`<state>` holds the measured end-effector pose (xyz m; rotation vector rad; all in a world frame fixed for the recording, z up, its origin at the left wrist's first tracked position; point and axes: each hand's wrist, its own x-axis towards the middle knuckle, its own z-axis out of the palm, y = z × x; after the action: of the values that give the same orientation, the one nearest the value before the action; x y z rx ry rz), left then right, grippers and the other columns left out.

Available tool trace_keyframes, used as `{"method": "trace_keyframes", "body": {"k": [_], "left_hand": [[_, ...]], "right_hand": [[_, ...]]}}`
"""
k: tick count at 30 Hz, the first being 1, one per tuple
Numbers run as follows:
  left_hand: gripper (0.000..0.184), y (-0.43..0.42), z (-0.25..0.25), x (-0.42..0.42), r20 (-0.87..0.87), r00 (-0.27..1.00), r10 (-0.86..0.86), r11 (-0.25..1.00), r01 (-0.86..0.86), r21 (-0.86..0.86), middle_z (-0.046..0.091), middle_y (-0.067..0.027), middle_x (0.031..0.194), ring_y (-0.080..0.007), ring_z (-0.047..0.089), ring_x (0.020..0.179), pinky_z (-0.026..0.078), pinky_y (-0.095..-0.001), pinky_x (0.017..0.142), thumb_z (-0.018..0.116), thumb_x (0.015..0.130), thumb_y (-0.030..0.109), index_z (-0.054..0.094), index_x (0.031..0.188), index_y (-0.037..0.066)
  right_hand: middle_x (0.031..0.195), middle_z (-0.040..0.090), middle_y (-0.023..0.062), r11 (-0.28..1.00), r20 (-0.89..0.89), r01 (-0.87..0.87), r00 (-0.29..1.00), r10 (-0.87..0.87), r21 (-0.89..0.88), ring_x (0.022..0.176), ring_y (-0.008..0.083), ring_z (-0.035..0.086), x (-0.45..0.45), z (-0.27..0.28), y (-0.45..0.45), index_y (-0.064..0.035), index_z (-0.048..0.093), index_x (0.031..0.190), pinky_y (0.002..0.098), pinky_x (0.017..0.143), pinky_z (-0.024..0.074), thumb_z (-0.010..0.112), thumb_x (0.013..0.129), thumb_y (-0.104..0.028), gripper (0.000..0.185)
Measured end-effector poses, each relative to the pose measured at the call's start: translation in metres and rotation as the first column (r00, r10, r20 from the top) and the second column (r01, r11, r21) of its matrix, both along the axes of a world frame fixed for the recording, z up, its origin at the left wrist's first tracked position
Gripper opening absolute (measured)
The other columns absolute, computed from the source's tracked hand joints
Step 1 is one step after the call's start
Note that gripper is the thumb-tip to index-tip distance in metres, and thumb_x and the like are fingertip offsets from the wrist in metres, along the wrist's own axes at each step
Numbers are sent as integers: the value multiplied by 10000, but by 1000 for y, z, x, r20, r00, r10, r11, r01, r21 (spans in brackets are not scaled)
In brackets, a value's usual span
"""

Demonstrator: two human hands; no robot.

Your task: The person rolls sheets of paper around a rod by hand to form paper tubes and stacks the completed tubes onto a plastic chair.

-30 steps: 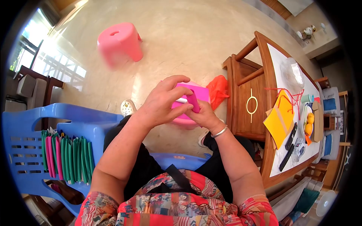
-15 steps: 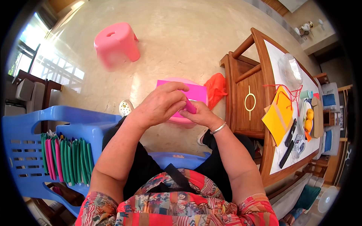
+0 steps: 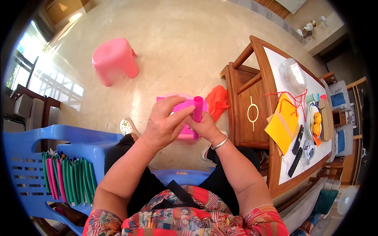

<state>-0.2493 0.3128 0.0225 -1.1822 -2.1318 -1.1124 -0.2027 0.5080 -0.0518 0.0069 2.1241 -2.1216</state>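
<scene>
A bright magenta tube point(image 3: 197, 112), apparently rolled paper, stands nearly upright between my hands. My right hand point(image 3: 207, 128), with a silver bangle at the wrist, is closed round the tube. My left hand point(image 3: 165, 124) has its fingers spread, and one fingertip is at or against the tube's left side. Below them, flat magenta sheets point(image 3: 163, 99) lie on a pink round-topped stool point(image 3: 185, 137), partly hidden by my hands.
A red plastic bag point(image 3: 217, 103) sits right of the stool. A wooden table point(image 3: 258, 63) on the right bears yellow sheets point(image 3: 281, 128), red string and fruit. A blue chair point(image 3: 75, 135) on the left holds green and pink rolls point(image 3: 73, 177). A second pink stool point(image 3: 114, 57) stands ahead.
The magenta tube has tipped more upright, its round end now showing. My left hand has moved down and off the tube's top, its fingers spreading. The view has shifted slightly.
</scene>
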Motion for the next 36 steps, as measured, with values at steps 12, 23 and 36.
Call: {"method": "trace_keyframes", "body": {"k": [12, 23, 36], "left_hand": [[304, -12, 2, -10, 156, 973, -171, 981, 183, -64, 688, -128, 1120, -325, 668, 1030, 529, -443, 877, 815, 800, 109, 690, 1072, 59], [164, -11, -10, -12, 232, 961, -151, 986, 163, -34, 725, -96, 955, -307, 699, 911, 535, -421, 836, 827, 792, 98, 719, 907, 54], [133, -77, -38, -75, 809, 523, -267, 664, -509, 548, 725, -29, 835, -108, 660, 789, 512, -270, 746, 717, 948, 183, 739, 909, 58]], "right_hand": [[1013, 737, 139, 915, -182, -109, 964, 192, 388, 923, 268, 717, -2, -8, 9, -54, 668, 1235, 378, 829, 549, 710, 976, -260, 333], [1112, 723, 197, 897, -153, -142, 962, 224, 418, 1019, 342, 713, 1, 0, 2, -45, 643, 1269, 410, 891, 541, 701, 967, -286, 390], [791, 712, 94, 757, 21, 85, 991, -129, 648, 743, 248, 695, -15, -4, 56, -41, 705, 1099, 386, 703, 551, 706, 949, -245, 253]]}}
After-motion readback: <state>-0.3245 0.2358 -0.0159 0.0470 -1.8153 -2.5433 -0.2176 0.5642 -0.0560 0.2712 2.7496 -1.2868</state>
